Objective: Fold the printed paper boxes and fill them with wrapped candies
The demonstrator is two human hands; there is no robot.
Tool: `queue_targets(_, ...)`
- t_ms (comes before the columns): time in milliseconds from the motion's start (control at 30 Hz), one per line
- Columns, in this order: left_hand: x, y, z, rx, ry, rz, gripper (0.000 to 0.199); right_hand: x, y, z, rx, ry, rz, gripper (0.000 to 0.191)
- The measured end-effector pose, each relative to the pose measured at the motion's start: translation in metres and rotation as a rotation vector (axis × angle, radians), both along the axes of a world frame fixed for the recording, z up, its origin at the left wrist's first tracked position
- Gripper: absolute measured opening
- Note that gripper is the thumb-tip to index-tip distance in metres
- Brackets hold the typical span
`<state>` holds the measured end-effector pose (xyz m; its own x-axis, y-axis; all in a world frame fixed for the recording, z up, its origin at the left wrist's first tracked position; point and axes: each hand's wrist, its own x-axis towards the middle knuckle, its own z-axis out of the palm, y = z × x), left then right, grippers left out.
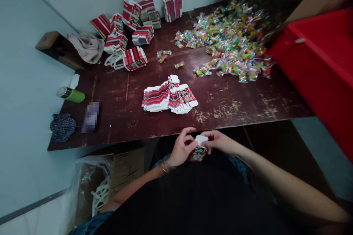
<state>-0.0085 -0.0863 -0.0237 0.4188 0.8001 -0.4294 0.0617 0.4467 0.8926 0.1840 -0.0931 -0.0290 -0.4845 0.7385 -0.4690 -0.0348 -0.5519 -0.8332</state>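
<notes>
Small printed carton [197, 155], held near its mouth by both hands

The carton is just off the near edge of the table [132, 117], in front of the wearer's dark clothing [209, 198], with its white flap [201, 140] uppermost. The left hand [179, 150] has thumb and a bent finger drawn in at the upper left side, the forefinger arched free; the right hand [219, 142] pinches the upper right side, thumb and forefinger nearly together. How firmly either grips cannot be told. Good handling appears to call for light, even pressure from opposite sides, so that the card walls are not crushed; the flap is best bent along its crease. Away from the tabletop, a slack grip could let the carton fall. A fanned stack of similar cartons [157, 99] lies on the table.
</notes>
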Motion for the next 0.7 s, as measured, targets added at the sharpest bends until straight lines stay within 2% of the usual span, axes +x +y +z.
queue_targets(100, 0.004, 0.004, -0.003, -0.399, -0.234, 0.048, 0.054, -0.011, -0.005, 0.012, 0.412, -0.206, -0.055, 0.024)
queue_targets(167, 0.004, 0.005, -0.005, -0.514, -0.338, 0.04, 0.048, -0.014, -0.007, 0.016, 0.504, -0.25, -0.056, 0.03)
queue_targets(267, 0.004, 0.005, -0.009, -0.525, -0.398, 0.031, 0.04, -0.012, -0.005, 0.01, 0.394, -0.203, -0.022, 0.028)
queue_targets(400, 0.001, 0.002, -0.014, -0.575, -0.465, 0.002, 0.046, -0.005, 0.004, -0.003, 0.265, -0.118, 0.006, 0.03)
queue_targets(467, -0.003, -0.001, -0.018, -0.542, -0.48, -0.023, 0.054, -0.005, 0.005, -0.006, 0.273, -0.115, 0.002, 0.029)
queue_targets(533, -0.007, -0.003, -0.022, -0.438, -0.426, -0.056, 0.063, -0.007, 0.002, -0.005, 0.305, -0.137, -0.008, 0.026)
queue_targets(700, -0.013, -0.006, -0.022, -0.238, -0.236, -0.138, 0.072, -0.012, -0.011, 0.004, 0.539, -0.281, -0.074, 0.022)
